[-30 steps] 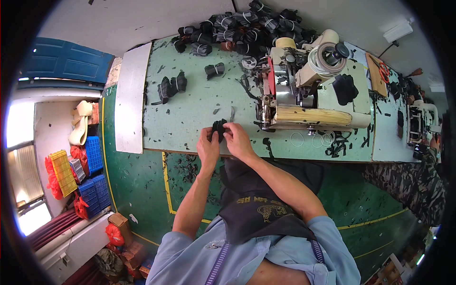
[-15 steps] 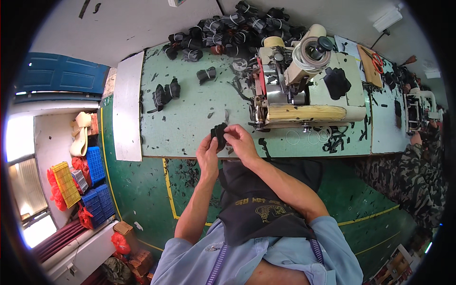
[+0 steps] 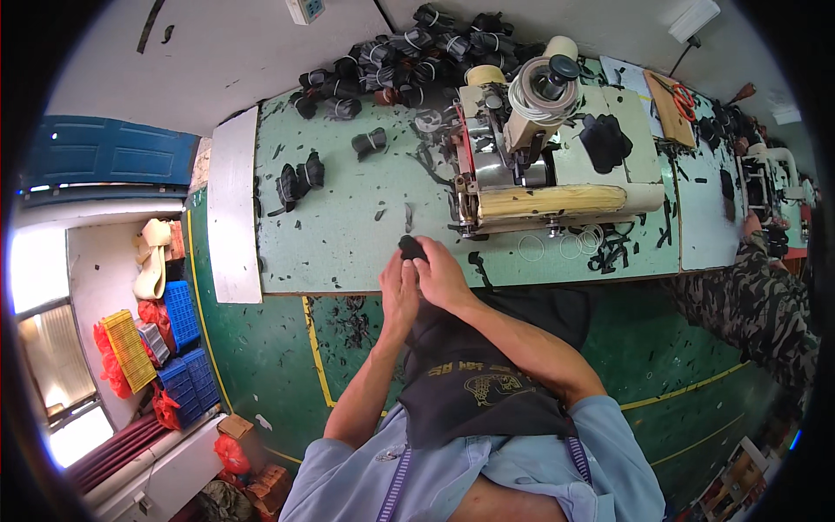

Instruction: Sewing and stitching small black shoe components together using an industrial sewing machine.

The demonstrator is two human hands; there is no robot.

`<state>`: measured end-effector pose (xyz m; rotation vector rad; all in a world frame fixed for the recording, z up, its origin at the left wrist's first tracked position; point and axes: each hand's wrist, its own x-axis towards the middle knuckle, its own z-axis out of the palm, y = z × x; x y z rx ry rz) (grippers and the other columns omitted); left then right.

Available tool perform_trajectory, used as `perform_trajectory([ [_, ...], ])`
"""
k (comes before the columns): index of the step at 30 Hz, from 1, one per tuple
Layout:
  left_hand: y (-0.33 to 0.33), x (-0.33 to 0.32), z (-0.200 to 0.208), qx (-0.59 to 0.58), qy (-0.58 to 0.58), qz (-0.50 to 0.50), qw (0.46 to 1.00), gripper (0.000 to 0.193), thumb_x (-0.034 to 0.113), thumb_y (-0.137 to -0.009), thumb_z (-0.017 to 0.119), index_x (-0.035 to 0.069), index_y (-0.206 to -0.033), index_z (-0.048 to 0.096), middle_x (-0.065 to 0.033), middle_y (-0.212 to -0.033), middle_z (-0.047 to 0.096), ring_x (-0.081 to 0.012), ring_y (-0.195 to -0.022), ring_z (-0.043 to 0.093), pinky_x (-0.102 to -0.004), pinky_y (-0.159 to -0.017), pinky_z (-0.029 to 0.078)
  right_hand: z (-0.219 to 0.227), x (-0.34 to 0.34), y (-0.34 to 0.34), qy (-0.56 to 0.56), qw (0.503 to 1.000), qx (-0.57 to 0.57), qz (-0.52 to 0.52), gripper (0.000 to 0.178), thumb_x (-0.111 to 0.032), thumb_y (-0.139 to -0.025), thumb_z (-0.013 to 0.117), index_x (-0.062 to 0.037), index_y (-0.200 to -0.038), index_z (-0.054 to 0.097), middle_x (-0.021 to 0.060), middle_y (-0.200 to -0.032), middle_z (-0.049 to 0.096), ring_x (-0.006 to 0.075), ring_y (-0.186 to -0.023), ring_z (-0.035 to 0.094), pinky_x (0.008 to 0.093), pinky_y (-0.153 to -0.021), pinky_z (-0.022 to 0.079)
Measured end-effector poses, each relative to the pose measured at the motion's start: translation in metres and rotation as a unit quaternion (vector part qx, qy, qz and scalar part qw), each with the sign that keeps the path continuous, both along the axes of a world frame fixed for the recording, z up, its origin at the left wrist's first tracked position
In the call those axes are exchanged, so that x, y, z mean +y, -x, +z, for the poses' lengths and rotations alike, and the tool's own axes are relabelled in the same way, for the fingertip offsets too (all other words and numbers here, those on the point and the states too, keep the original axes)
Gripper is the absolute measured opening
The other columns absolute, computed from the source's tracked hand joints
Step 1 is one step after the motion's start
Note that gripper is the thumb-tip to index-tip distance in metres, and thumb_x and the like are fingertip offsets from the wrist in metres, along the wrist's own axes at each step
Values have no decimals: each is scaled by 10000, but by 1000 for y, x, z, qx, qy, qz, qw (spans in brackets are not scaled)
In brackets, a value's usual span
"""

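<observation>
Close together at the table's near edge, both my hands grip a small stack of black pieces of soft material (image 3: 412,247). My left hand (image 3: 399,293) is closed at its lower left side, and my right hand (image 3: 442,277) closes over its right side. The fingers cover most of the stack; only its dark upper end shows. Beyond my hands on the green table lie a tied black bundle (image 3: 370,142) and a pair of dark bundles (image 3: 300,181). To the right, thin white loops (image 3: 589,241) lie by black scraps.
A cream-coloured machine (image 3: 600,198) with a cord spool fills the table's right half; flat black pieces (image 3: 606,143) lie on it. Tied bundles (image 3: 378,54) are heaped behind. Red-handled scissors (image 3: 684,103) lie far right. Another person's camouflage sleeve (image 3: 748,291) shows at right. Crates (image 3: 130,351) stand at left.
The black stack, fanned out between my fingers before, is now squeezed together and mostly covered. My hands have drawn closer together. The whole view has shifted slightly.
</observation>
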<state>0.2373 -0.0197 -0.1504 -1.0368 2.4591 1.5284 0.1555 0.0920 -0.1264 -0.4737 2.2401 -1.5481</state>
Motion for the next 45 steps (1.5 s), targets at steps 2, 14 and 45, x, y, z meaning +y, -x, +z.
perform_trajectory([
  [2,16,15,30,51,28,1,998,526,145,-972,571,-26,-1458,467,-239,-1438,484,-351,-1210,504,-418,-989,445,14,17,14,-88,991,90,48,398,-42,-851,616,9,-1243,567,197,-1184,602,377,-1105,582,430,-935,480],
  [14,32,3,20,109,142,-181,967,635,48,-846,679,-7,-1444,474,-203,-1311,544,-396,-1183,553,-449,-994,473,-27,21,22,57,988,140,39,679,163,-722,475,13,-1384,467,222,-1426,460,426,-1405,388,470,-1187,333],
  [45,129,0,154,-14,-208,-348,914,373,109,-1008,622,15,-1368,609,-93,-1242,664,-149,-1025,640,-317,-877,558,82,97,67,201,950,-216,-103,296,-149,-897,772,8,-1006,546,79,-903,658,121,-850,673,291,-712,543],
])
